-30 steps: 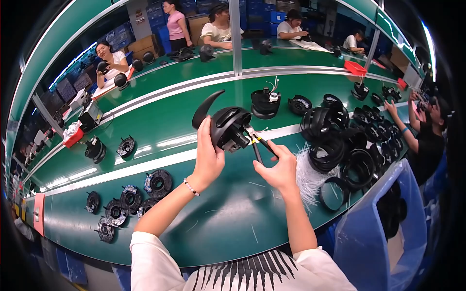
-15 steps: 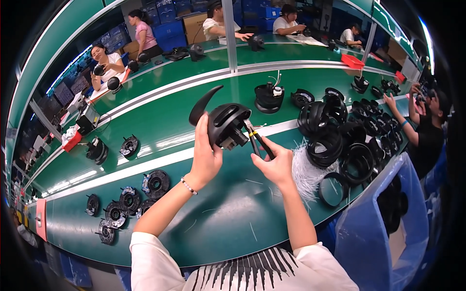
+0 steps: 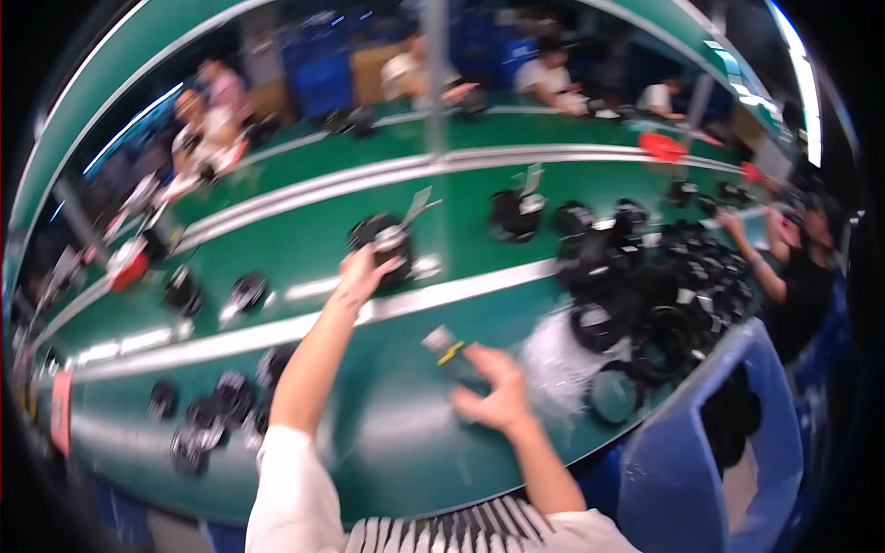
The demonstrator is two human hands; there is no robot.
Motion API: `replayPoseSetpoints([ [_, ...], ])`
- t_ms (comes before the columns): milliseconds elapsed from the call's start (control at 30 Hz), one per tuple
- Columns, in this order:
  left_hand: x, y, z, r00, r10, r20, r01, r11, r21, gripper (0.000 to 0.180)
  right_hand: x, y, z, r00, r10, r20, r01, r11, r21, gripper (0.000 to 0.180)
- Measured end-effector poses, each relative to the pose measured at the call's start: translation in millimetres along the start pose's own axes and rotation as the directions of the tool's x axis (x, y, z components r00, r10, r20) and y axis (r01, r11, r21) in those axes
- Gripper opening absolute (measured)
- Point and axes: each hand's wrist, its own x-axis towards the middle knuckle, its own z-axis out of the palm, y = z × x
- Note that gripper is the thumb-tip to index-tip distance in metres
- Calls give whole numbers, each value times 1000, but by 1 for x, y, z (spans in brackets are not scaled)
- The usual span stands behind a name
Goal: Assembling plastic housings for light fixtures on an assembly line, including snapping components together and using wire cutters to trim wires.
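At the belt's near side, my left hand (image 3: pixel 362 275) has its fingers and thumb on a black round housing (image 3: pixel 385 238). Pale wires stick up from the housing's top, and motion smears its details. Over the near table, my right hand (image 3: pixel 498 387) has its thumb and fingers spread. Just beyond its fingertips are wire cutters (image 3: pixel 443 347) with a metal head and yellow marks. Their dark handles blur into the table, so whether the fingers still touch them is unclear.
A similar black housing (image 3: pixel 516 215) stands farther right on the green belt. Black rings and parts (image 3: pixel 664 332) pile up at right, beside white cable ties (image 3: pixel 558 364). Black round parts (image 3: pixel 198 415) lie at left. A blue-lined bin (image 3: pixel 678 461) stands near right; co-workers sit beyond.
My left hand has lowered the housing from mid-air onto the belt, its wires now upward. My right hand has moved down toward the table, its fingers opening from the wire cutters.
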Motion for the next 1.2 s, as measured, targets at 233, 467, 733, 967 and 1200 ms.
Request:
replayPoseSetpoints([
  [233,23,-5,-65,962,118,-245,-57,968,243,44,-20,13,47,879,-220,424,322,928,-186,67],
  [467,-87,17,4,998,-57,-10,55,894,446,63,-26,6,32,858,-139,495,296,921,-254,62],
  [733,-232,92,-11,975,201,93,-214,744,633,37,-26,-5,-89,950,-211,-230,5,746,-666,33],
  [967,-310,111,98,367,316,875,-570,819,-57,19,-73,58,-125,958,26,-287,-247,588,-770,23],
  [1200,-384,129,125,640,481,599,-485,858,-171,31,-59,41,-104,906,1,-423,-302,699,-648,10],
])
